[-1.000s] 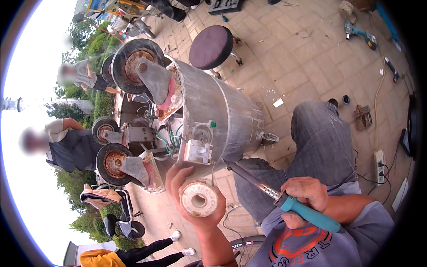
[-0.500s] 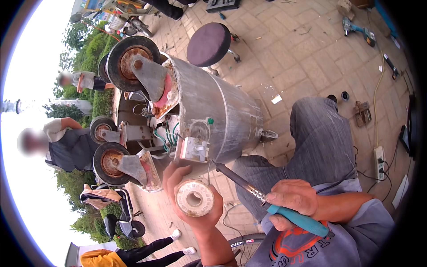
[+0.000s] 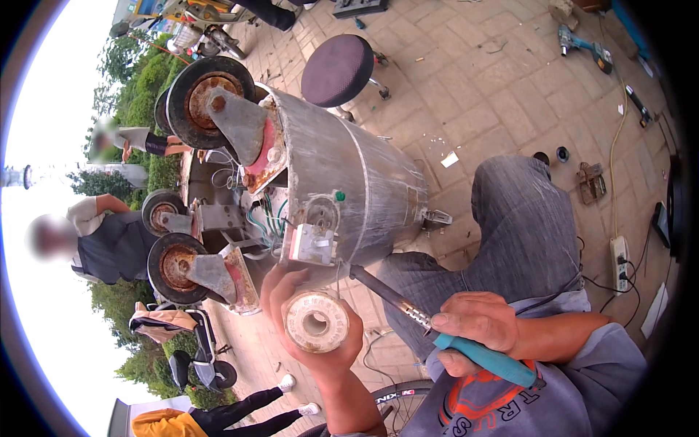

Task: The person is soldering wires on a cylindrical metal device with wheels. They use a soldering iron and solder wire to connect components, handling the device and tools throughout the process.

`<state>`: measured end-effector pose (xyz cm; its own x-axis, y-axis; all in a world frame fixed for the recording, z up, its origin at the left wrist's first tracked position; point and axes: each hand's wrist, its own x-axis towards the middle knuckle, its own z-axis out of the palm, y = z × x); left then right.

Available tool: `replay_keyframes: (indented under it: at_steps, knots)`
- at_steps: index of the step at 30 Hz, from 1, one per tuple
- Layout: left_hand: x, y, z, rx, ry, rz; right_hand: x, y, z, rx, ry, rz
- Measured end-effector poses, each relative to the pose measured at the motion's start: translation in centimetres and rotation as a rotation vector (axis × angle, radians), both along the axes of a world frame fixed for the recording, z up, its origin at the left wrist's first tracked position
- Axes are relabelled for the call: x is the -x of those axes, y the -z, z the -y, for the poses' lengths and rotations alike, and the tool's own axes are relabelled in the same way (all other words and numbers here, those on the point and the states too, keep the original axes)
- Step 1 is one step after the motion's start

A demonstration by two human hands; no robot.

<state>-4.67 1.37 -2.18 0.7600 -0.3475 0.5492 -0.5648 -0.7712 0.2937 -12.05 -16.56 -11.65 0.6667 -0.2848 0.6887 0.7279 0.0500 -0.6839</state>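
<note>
At centre the drum (image 3: 346,175) is dull, scratched metal; the upper-left wheel (image 3: 198,103) looks like black rubber around rough, rusted metal. Lower down, the soldering iron (image 3: 473,352) pairs smooth teal plastic with metal, and the spool (image 3: 336,329) seems pale matt plastic.

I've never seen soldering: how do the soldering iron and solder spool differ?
The soldering iron is long and slim; the solder spool is short and round. The iron has a teal handle, while the spool is whitish. The right hand holds the iron, the left hand the spool. Both are handheld.
</note>
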Motion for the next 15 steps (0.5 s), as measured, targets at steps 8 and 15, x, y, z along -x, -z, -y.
replay_keyframes:
  at_steps: [8,15]
  knots:
    - [-0.11,-0.22,0.18,0.013,-0.003,-0.016,-0.08,-0.22,-0.02,-0.006,-0.001,-0.001]
    - [-0.12,-0.29,0.66,0.047,-0.014,-0.005,-0.19,-0.37,-0.15,-0.006,0.004,-0.001]
